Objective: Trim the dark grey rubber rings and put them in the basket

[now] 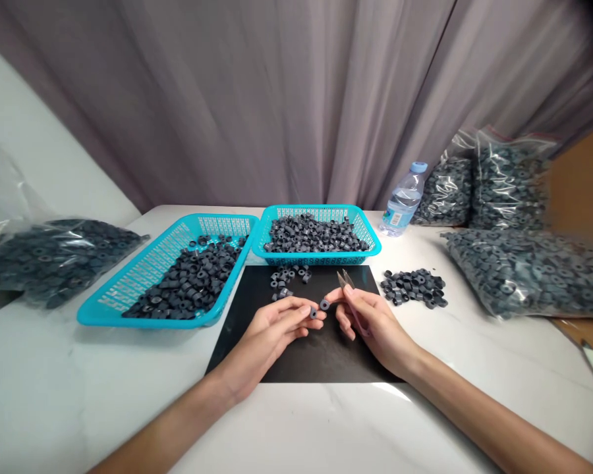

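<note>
Above the black mat (pixel 301 355), my left hand (pixel 277 328) pinches a small dark grey ring (pixel 313 314) between thumb and fingers. My right hand (pixel 370 322) is closed around small pointed snips (pixel 346 279), their blades pointing up and away. A second grey ring (pixel 325 305) is at the tip of my right index finger, close beside the first. Several loose rings (pixel 281 280) lie on the mat's far part. Another pile of rings (pixel 412 288) sits on the white table, right of the mat.
Two turquoise baskets (pixel 91 314) (pixel 321 255) hold many rings behind and left of the mat. Filled clear bags lie at the left (pixel 59 257) and right (pixel 528 270), with more upright bags (pixel 508 184) behind. A water bottle (pixel 403 201) stands at the back right.
</note>
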Tool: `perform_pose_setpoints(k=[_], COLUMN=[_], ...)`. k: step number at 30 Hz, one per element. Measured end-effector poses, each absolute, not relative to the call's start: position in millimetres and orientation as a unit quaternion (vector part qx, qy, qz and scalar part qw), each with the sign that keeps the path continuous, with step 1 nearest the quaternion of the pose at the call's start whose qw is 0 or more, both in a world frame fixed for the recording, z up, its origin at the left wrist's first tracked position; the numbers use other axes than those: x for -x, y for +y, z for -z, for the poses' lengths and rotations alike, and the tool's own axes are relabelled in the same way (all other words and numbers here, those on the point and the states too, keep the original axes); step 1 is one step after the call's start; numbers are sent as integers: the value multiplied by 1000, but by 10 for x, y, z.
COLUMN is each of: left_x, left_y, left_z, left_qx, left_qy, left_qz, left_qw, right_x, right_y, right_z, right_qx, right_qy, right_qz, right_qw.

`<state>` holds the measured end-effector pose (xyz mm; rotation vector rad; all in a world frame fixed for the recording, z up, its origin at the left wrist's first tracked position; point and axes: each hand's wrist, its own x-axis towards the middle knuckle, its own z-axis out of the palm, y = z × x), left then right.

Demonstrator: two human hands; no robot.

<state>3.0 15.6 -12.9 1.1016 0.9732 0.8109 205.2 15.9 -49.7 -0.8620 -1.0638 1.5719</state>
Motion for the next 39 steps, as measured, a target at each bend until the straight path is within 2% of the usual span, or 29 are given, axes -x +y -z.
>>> perform_pose_setpoints(k=[4,17,25,35,39], left_x=[-25,-11,-5,23,18], left_y=[149,174,189,182,171], left_z=[133,134,127,99,130], left_qx=[-399,-389,-440,-519,-613], left_qy=[425,425,421,443,440], left_qz=[-367,-340,-314,-329,-356], left_qw=[725,743,728,653,551], right_x=[-2058,-2063,-2058,-2058,-2049], right_y=[148,81,-22,-50,-31], right_z=[484,505,429,394,439], right_qx=[358,356,360,360,416], right_qy=[-445,-515,-632,-653,-593], right_qz=[-651,-602,-476,-452,-422], right_qw=[500,496,494,489,545])
